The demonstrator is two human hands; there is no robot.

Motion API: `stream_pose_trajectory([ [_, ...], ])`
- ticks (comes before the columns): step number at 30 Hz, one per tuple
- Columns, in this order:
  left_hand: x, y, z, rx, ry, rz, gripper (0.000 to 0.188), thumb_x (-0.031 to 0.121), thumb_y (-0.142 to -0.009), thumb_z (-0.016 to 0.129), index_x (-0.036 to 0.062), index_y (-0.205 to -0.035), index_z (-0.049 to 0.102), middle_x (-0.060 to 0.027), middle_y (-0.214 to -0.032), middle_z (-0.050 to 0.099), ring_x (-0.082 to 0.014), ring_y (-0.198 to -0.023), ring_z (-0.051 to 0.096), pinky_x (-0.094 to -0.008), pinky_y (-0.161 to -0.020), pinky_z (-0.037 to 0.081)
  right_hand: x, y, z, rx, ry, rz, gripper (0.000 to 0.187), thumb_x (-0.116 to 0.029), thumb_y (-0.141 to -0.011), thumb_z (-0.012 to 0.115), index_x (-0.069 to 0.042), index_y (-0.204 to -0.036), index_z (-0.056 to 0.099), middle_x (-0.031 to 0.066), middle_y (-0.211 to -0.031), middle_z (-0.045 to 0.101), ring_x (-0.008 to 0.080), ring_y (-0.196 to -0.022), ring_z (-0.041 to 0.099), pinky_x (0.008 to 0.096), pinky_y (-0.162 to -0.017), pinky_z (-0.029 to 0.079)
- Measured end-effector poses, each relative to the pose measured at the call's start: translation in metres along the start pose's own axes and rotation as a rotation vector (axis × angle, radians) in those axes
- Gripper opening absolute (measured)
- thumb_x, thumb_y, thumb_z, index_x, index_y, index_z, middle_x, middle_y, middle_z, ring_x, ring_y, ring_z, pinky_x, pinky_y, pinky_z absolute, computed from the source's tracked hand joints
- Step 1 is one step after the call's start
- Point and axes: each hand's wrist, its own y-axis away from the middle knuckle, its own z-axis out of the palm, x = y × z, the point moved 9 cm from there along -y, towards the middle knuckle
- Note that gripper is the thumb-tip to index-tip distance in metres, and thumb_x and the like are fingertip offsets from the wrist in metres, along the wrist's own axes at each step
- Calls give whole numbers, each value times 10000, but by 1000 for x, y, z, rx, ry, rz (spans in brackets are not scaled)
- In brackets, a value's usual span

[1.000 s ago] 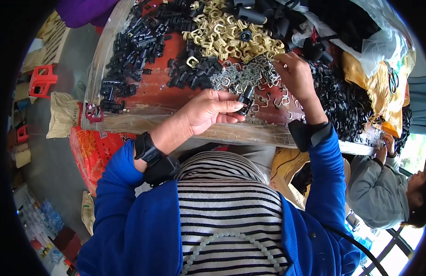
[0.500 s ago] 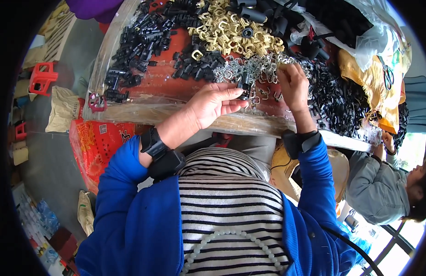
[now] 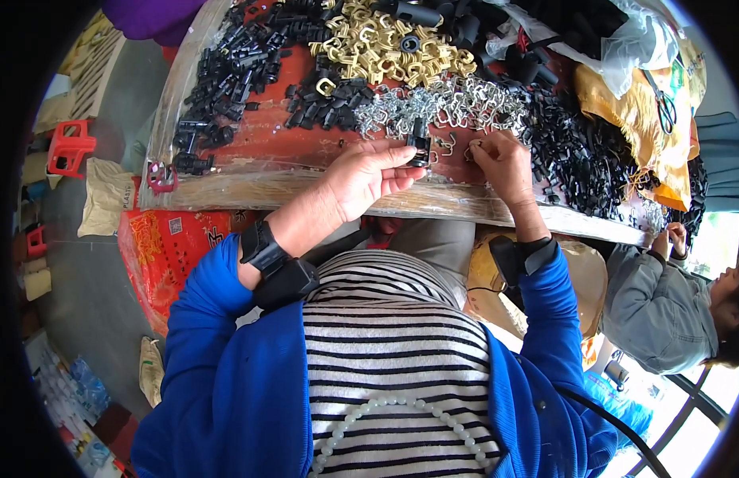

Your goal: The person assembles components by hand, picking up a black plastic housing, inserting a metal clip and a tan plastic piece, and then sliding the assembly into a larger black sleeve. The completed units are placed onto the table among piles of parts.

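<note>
My left hand (image 3: 361, 177) grips a black plastic fitting (image 3: 419, 148) between thumb and fingers, above the near edge of the red tabletop (image 3: 282, 147). To its right, my right hand (image 3: 507, 166) is closed in a pinch low over the table. Whatever sits between its fingertips is too small to make out. A loose bent metal clip (image 3: 445, 145) lies between the two hands. Just beyond them spreads a pile of silver metal clips (image 3: 401, 107), with small black plastic pieces (image 3: 328, 105) on its left.
Farther back is a heap of gold-coloured clips (image 3: 385, 48). Black assembled parts (image 3: 234, 72) cover the left side; small black pieces (image 3: 577, 143) fill the right. Scissors (image 3: 663, 103) lie on a yellow woven sack (image 3: 617, 103). Another person (image 3: 660, 307) works at the right.
My right hand has come back from the silver clip pile toward the near table edge, fingers pinched. My left hand stays nearly in place, still holding the black fitting.
</note>
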Motion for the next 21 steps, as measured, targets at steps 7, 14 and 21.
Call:
stream_pose_trajectory([
  [7, 3, -15, -3, -5, 29, -28, 183, 111, -796, 487, 25, -953, 526, -75, -891, 566, -165, -812, 560, -223, -648, 461, -14, -5, -4, -25, -72, -52, 195, -88, -682, 577, -11, -853, 526, 115, -772, 514, 207, -613, 539, 286, -564, 438],
  [14, 5, -18, -4, 5, -34, -20, 178, 105, -792, 495, 22, -947, 527, -57, -878, 565, -159, -801, 560, -215, -649, 451, -19, 0, -6, -49, -52, -144, 111, -59, -738, 522, 6, -828, 522, 75, -745, 512, 155, -586, 542, 245, -523, 434],
  [21, 5, 5, 10, -9, -125, 35, 182, 118, -787, 510, 29, -945, 533, -39, -861, 567, -144, -784, 556, -206, -648, 443, -11, 16, -1, -92, -847, 123, 104, -106, -796, 503, -8, -762, 518, 18, -676, 496, 58, -516, 438, 178, -435, 324],
])
